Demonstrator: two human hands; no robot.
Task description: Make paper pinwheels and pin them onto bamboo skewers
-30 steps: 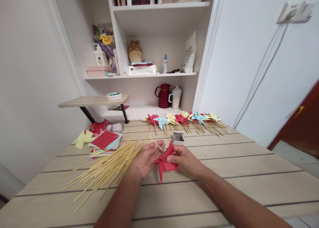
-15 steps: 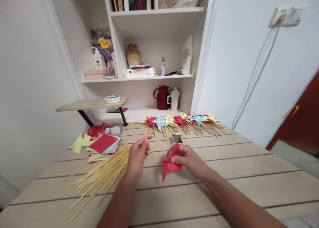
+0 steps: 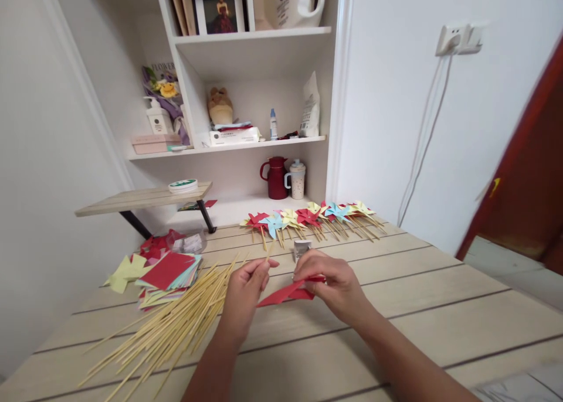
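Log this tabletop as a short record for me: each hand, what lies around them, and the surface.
Left hand: pinching a thin tan wooden stick
Right hand: gripping a folded red paper piece
Left side: loose pile of long yellowish sticks; stack of square coloured paper sheets, red on top
Far edge: row of red, yellow and blue paper pinwheels on sticks
Beyond right hand: small open grey-white box, partly hidden
Surface: pale wooden plank table, dark seams

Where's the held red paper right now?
Head view, below centre: the red paper is in the right hand, its free end pointing toward the left hand.
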